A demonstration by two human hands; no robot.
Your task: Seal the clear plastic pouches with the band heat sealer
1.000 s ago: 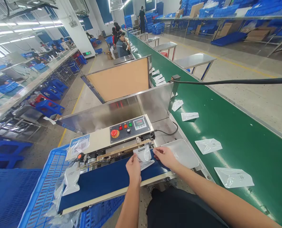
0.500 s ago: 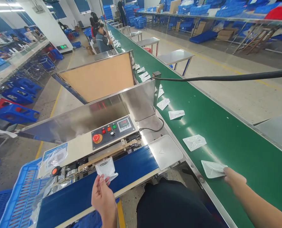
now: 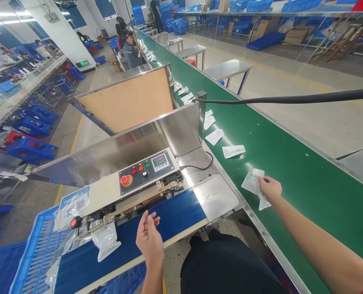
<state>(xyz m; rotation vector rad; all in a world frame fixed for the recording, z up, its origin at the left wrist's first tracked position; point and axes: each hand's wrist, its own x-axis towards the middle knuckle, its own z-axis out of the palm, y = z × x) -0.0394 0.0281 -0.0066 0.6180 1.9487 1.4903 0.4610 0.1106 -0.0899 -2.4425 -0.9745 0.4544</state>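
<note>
Green belt (image 3: 291, 163): right hand (image 3: 270, 188) over it, thumb and fingers closed on one edge of a white pouch (image 3: 253, 181). Cannot tell whether the pouch is fully clear of the belt. Left hand (image 3: 151, 239) holds nothing; fingers parted and loosely curled, above the near side of the blue belt (image 3: 181, 210). Second pouch (image 3: 105, 241) lies on the blue belt, top edge at the sealer bar (image 3: 132, 208), body slanted, no hand on it.

Risks, as judged:
1. Grip on the pouch is at one edge only. Thin, slick film could slip or swing, or crease at the mouth.
2. Second pouch sits askew; if its edge is not flat in the bar, the seal could come out crooked or wrinkled. Its lie in the bar is hidden.
3. Left fingers are near the bar. Straying inward, they could meet hot or moving parts; the panel (image 3: 146, 169) is lit.
4. Crate (image 3: 31, 245) by the belt's far end: a pouch leaving crookedly could miss it.
</note>
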